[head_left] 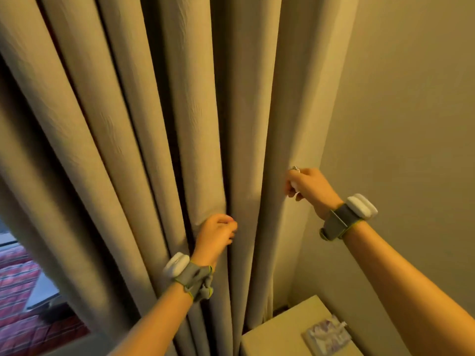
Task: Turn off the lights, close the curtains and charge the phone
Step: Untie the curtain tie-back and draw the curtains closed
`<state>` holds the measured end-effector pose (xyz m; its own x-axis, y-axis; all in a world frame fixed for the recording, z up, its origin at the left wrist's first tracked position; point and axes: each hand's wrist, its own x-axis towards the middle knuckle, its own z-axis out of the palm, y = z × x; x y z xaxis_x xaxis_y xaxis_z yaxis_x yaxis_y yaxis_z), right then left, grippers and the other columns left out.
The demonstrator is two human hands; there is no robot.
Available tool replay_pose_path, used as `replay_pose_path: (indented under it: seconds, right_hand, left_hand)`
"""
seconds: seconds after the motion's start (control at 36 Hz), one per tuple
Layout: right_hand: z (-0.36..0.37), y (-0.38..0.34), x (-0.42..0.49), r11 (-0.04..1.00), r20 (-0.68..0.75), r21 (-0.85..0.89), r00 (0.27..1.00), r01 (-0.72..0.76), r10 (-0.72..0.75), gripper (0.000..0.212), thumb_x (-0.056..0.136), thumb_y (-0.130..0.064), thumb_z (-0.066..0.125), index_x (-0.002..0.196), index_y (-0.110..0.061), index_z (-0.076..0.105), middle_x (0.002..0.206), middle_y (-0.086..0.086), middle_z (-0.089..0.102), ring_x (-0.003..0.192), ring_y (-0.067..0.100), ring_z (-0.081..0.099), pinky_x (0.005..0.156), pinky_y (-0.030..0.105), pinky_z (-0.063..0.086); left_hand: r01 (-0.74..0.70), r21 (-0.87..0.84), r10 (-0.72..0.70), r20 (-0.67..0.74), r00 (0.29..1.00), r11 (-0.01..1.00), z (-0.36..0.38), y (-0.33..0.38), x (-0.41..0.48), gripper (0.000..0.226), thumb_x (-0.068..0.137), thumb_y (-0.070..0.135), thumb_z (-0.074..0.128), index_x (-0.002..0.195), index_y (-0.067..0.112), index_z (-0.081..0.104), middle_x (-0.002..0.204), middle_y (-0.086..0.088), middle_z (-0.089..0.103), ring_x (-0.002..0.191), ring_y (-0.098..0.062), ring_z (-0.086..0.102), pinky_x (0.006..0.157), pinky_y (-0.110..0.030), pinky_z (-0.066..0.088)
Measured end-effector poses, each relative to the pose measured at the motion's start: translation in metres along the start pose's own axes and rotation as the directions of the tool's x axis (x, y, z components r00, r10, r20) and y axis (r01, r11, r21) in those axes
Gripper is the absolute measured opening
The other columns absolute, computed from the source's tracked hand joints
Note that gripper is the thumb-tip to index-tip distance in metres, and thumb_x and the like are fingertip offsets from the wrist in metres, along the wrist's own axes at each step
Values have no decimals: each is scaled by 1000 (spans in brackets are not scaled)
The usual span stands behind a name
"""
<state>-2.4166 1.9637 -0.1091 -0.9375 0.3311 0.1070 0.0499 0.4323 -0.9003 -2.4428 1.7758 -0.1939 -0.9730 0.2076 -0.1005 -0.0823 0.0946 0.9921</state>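
Warm, dim yellow light washes the curtain (159, 140) and the wall (411, 111), while cooler bluish daylight shows only through the window (23, 286) at the lower left. Deep shadows sit between the curtain's folds. The wide-angle lens bends and splays those folds outward, and the frame's left edge is soft with blur.

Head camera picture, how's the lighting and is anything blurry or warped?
Head view: warm yellow room light tints the curtain and wall; deep shadows sit in the folds; bluish daylight shows at the window, lower left. Wide-angle warp fans the folds outward. The left hand and right hand are fairly sharp; the edges are soft.
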Motion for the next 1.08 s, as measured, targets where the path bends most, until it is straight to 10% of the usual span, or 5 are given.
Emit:
replay_pose_path:
  seconds: [0.39,0.61,0.75,0.92,1.08]
  right_hand:
    - [-53,-24,-40,958,243,186,934,220,-261,48,90,-16,46,45,-6,54,48,6,55,51,17,48,55,19,41]
    - [-83,-15,-54,903,317,337,870,268,-377,39,75,-12,41,39,-7,57,43,4,56,49,22,46,56,23,39]
    - [-108,-1,-62,885,238,374,894,276,-379,40,73,-8,39,38,-8,57,40,4,55,47,20,47,55,26,37]
    - [-132,16,-72,888,185,390,923,245,-336,40,72,-7,38,39,-7,61,41,6,58,46,21,50,54,23,39]
    - [-149,78,-78,941,236,-327,956,-88,172,27,74,-10,59,96,-8,74,101,15,73,90,26,65,76,30,48]
  left_hand:
    - [-412,316,300,346,889,855,99,11,16,87,62,58,64,139,28,35,72,2,50,69,-15,54,76,-23,48]
    - [-503,332,327,463,824,798,131,2,32,29,89,38,56,108,17,64,58,-5,35,55,-17,37,60,-36,38]
    - [-363,496,254,275,927,789,145,19,40,66,85,58,50,48,4,54,48,-10,52,53,-25,51,60,-33,42]
    - [-440,680,340,287,896,587,149,32,41,56,92,52,39,50,14,38,51,-3,43,50,-24,45,50,-30,32]
    - [-181,453,-42,440,897,873,158,15,51,34,97,23,39,76,7,60,40,-1,56,29,-9,55,37,-17,48]
